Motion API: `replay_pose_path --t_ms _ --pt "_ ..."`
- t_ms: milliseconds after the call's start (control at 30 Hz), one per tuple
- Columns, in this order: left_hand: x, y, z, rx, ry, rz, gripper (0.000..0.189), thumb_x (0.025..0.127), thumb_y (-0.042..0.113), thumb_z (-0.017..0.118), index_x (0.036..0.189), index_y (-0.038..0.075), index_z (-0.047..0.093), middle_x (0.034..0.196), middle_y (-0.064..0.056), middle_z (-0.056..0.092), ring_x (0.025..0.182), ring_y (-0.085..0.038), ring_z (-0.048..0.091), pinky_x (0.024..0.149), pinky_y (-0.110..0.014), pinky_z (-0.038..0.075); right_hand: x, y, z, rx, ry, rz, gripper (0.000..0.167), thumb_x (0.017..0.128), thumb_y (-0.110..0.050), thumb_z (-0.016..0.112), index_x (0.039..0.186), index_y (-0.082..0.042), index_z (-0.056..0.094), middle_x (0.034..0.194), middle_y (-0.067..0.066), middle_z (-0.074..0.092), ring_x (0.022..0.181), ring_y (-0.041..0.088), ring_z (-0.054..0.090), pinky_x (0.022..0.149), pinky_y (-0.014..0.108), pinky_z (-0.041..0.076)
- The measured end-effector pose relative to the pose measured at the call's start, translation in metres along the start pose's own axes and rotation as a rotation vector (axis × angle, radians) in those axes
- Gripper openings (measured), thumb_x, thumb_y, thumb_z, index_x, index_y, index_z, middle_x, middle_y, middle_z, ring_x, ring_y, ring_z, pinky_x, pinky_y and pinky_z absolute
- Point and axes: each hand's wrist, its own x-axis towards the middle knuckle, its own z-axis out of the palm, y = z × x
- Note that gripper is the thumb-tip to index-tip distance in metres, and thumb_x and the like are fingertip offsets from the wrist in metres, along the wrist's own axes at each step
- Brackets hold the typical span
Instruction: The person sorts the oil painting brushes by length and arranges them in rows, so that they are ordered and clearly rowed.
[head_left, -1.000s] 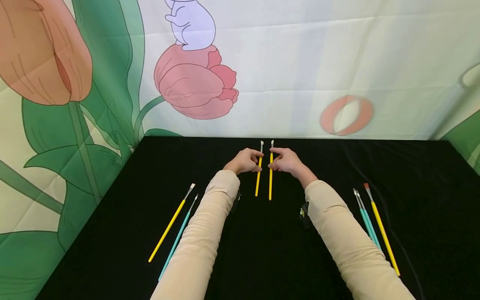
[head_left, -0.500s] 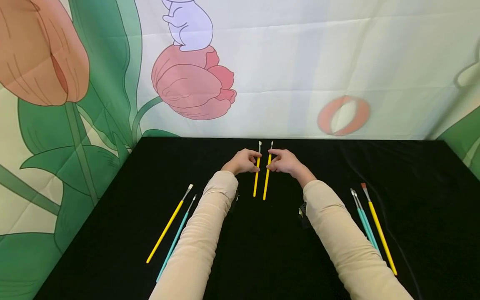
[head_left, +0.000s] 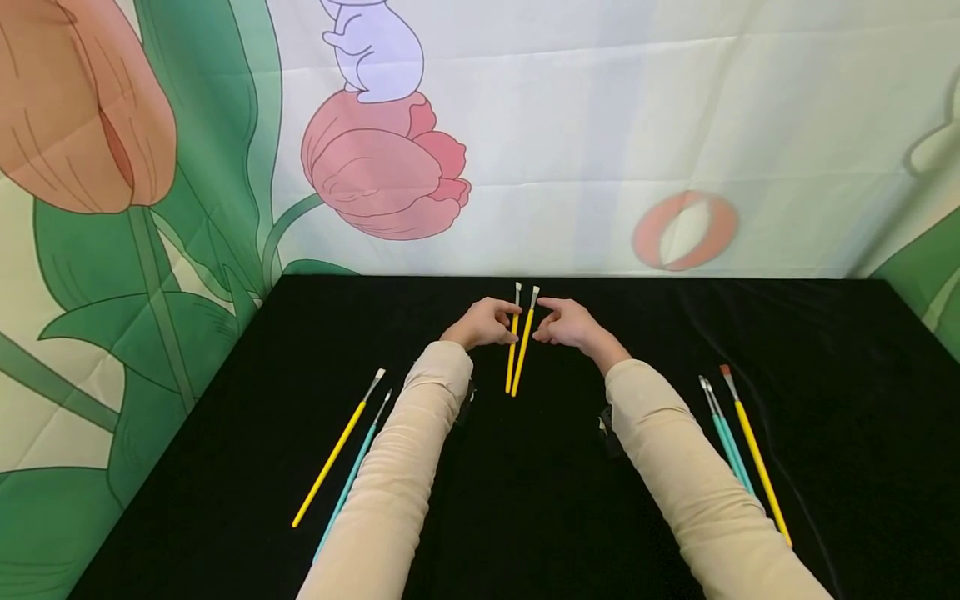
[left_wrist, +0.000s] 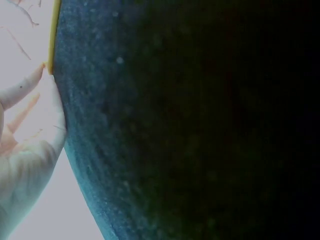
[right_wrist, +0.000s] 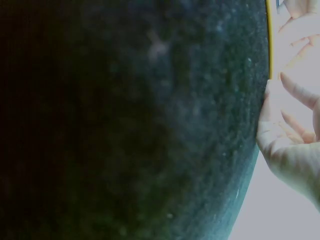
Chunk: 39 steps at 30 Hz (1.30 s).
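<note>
Two yellow-handled paintbrushes with pale bristles lie side by side between my hands in the head view. My left hand touches the left paintbrush, index fingertip near its ferrule and thumb lower on the handle, the two spread apart. The right paintbrush slants, its handle end close to the left one's. Just to its right is my right hand, index finger and thumb apart; a narrow gap shows beside the handle. A yellow handle appears past the left fingertips in the left wrist view, and another yellow handle in the right wrist view.
Left of my left sleeve lie a yellow paintbrush and a turquoise paintbrush. On the right are turquoise brushes and a yellow brush with reddish bristles. Black cloth covers the table, before a printed curtain.
The right paintbrush has shifted left and tilted, its handle end now near the left brush. My right hand has stayed almost in place and its fingertips have come off that brush.
</note>
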Motion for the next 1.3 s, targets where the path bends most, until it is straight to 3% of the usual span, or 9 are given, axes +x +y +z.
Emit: replay_pose_path --t_ms 167,300,667,1067,1300 --pt "0.0 -0.002 -0.002 -0.122 -0.016 0.002 0.056 0.08 -0.006 0.064 0.132 0.001 0.045 0.1 -0.016 0.054 0.082 -0.023 0.06 0.072 -0.028 0.052 -0.005 -0.002 0.0 0.004 -0.022 -0.012 0.064 0.086 -0.006 0.06 0.142 -0.002 0.028 0.102 0.018 0.058 0.088 0.025 0.059 0.078 0.032 0.049" --pt "-0.004 -0.001 -0.004 -0.165 -0.033 0.017 0.056 0.08 -0.009 0.062 0.132 -0.001 0.044 0.094 -0.015 0.053 0.079 -0.021 0.058 0.071 -0.03 0.053 -0.011 -0.003 -0.001 0.028 -0.026 -0.028 0.061 0.087 -0.006 0.058 0.141 -0.001 0.029 0.108 0.021 0.056 0.093 0.027 0.059 0.079 0.032 0.05" --pt "-0.021 0.005 -0.01 -0.037 -0.058 0.079 0.054 0.08 -0.005 0.063 0.131 0.0 0.046 0.103 -0.018 0.056 0.078 -0.021 0.06 0.066 -0.027 0.053 -0.032 -0.008 -0.004 0.031 -0.041 -0.067 0.057 0.089 -0.007 0.055 0.14 0.0 0.03 0.11 0.021 0.053 0.098 0.031 0.057 0.081 0.036 0.05" --pt "-0.038 0.012 -0.017 -0.031 -0.067 0.121 0.053 0.081 0.002 0.066 0.131 0.001 0.047 0.105 -0.018 0.055 0.077 -0.019 0.058 0.066 -0.027 0.053 -0.053 -0.01 -0.009 -0.021 -0.038 -0.107 0.056 0.089 -0.012 0.057 0.139 -0.001 0.033 0.117 0.022 0.051 0.1 0.03 0.057 0.078 0.035 0.051" --pt "-0.046 0.015 -0.018 -0.024 -0.098 0.165 0.053 0.081 0.005 0.066 0.131 0.002 0.047 0.109 -0.019 0.054 0.083 -0.029 0.061 0.066 -0.026 0.053 -0.071 -0.015 -0.01 0.022 -0.044 -0.139 0.055 0.088 -0.012 0.058 0.137 -0.002 0.036 0.118 0.024 0.051 0.1 0.03 0.057 0.08 0.037 0.05"
